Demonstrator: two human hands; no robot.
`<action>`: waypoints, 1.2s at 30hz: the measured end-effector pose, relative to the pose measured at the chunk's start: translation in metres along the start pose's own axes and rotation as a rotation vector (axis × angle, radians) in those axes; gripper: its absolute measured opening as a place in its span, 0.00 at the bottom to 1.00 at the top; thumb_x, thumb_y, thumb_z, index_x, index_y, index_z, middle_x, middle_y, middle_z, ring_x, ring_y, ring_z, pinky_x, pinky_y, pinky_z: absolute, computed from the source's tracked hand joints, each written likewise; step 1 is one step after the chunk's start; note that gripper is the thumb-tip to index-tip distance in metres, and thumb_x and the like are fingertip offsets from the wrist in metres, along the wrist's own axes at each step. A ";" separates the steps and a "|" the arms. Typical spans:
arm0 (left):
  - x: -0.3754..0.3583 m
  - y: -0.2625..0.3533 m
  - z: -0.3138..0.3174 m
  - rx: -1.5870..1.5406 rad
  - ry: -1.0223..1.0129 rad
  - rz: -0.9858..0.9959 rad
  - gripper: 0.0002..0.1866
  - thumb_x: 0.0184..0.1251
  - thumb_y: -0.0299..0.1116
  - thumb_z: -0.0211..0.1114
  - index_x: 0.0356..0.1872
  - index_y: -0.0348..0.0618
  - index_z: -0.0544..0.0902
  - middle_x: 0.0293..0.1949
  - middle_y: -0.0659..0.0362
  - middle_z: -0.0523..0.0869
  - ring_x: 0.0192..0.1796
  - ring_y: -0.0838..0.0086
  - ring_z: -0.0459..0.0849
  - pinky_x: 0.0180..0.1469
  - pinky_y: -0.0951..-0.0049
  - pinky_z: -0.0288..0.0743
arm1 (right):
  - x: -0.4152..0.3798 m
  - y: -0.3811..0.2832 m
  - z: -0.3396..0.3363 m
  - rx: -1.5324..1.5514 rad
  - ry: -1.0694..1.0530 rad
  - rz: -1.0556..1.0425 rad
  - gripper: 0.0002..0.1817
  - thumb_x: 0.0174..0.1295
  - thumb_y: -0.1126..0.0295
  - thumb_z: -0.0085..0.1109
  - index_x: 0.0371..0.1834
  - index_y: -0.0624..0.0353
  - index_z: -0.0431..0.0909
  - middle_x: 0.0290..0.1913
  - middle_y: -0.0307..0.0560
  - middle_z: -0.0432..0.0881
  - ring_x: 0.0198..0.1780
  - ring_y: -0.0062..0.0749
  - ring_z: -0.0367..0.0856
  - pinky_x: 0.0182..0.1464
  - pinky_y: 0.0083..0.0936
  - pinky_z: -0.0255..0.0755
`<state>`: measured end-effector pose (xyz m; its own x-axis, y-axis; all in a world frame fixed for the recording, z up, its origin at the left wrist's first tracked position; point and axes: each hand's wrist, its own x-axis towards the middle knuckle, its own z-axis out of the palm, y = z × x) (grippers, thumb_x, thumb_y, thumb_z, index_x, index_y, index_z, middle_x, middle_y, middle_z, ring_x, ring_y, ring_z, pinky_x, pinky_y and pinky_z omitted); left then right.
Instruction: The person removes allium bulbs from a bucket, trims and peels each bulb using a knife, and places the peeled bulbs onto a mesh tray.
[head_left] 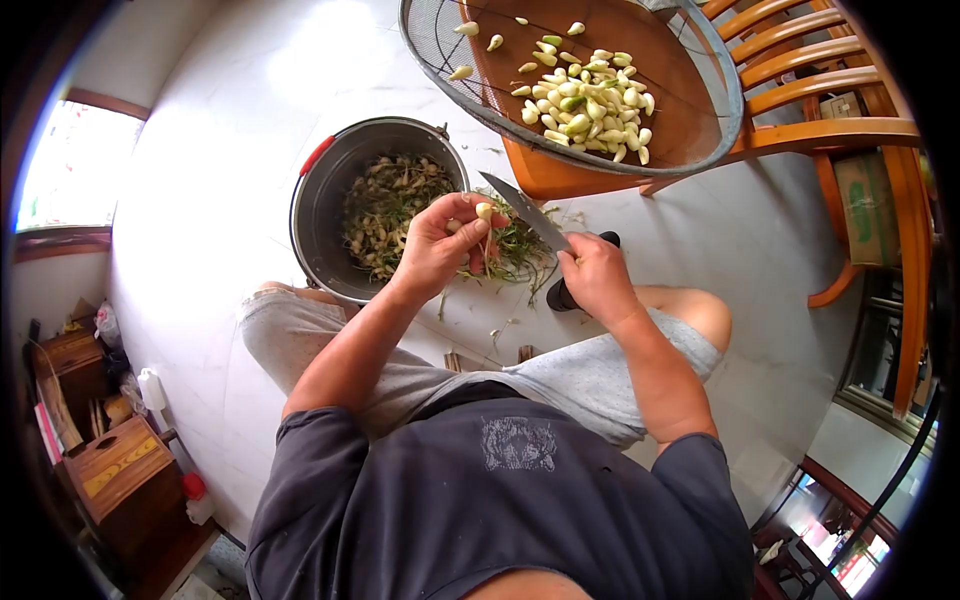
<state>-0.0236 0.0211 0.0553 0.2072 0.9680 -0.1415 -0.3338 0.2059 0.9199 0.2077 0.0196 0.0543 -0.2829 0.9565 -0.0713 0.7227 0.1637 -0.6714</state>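
My left hand [445,243] pinches a small pale onion-like bulb [485,211] between thumb and fingers. In my right hand [598,275] is the handle of a kitchen knife [524,211], its blade slanting up and left, just right of the bulb and apart from it. Beyond my left hand stands a metal bucket [299,225] holding many unpeeled bulbs [385,208] with green and brown stalks. Below the knife, a heap of green trimmings [520,250] lies on the floor. At the top, a round mesh sieve [741,100] carries many cleaned white bulbs [595,105].
The sieve rests on a wooden chair [535,183] at the upper right, close beyond the knife tip. A cardboard box [866,210] is by the chair. Wooden boxes [125,465] stand at the lower left. My knees flank the work on the tiled floor [210,200].
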 end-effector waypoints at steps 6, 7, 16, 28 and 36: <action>0.001 -0.014 -0.014 -0.085 0.139 -0.084 0.09 0.69 0.30 0.59 0.46 0.36 0.76 0.37 0.55 0.84 0.29 0.80 0.79 0.28 0.80 0.74 | 0.001 -0.022 -0.003 0.060 0.271 -0.332 0.15 0.53 0.78 0.57 0.45 0.59 0.80 0.38 0.51 0.81 0.37 0.46 0.81 0.39 0.33 0.76; 0.001 -0.015 -0.015 -0.101 0.132 -0.091 0.09 0.69 0.30 0.59 0.46 0.37 0.76 0.36 0.56 0.84 0.29 0.80 0.79 0.27 0.79 0.73 | 0.000 -0.024 -0.002 0.030 0.279 -0.371 0.16 0.52 0.79 0.58 0.46 0.59 0.80 0.38 0.49 0.80 0.36 0.45 0.81 0.37 0.33 0.76; 0.002 -0.007 -0.008 -0.295 0.135 -0.160 0.05 0.66 0.24 0.59 0.41 0.38 0.76 0.30 0.59 0.81 0.23 0.77 0.78 0.23 0.78 0.70 | 0.000 -0.031 0.004 -0.108 0.343 -0.558 0.18 0.49 0.78 0.61 0.47 0.57 0.80 0.38 0.44 0.79 0.34 0.37 0.81 0.33 0.28 0.76; 0.000 -0.005 -0.003 -0.240 0.078 -0.206 0.05 0.62 0.21 0.58 0.36 0.31 0.81 0.26 0.57 0.81 0.23 0.76 0.78 0.22 0.78 0.69 | 0.000 -0.031 -0.001 -0.168 0.335 -0.562 0.16 0.50 0.78 0.60 0.45 0.58 0.80 0.35 0.42 0.78 0.33 0.35 0.80 0.32 0.27 0.75; -0.003 0.002 -0.010 -0.274 0.074 -0.291 0.06 0.62 0.22 0.59 0.40 0.32 0.78 0.27 0.57 0.81 0.23 0.76 0.78 0.21 0.78 0.67 | -0.001 -0.028 0.001 -0.178 0.316 -0.571 0.14 0.52 0.77 0.59 0.44 0.57 0.80 0.35 0.42 0.78 0.32 0.34 0.80 0.33 0.27 0.75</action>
<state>-0.0341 0.0200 0.0535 0.2661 0.8692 -0.4168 -0.5056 0.4940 0.7074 0.1870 0.0137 0.0729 -0.4728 0.7281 0.4962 0.6153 0.6760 -0.4056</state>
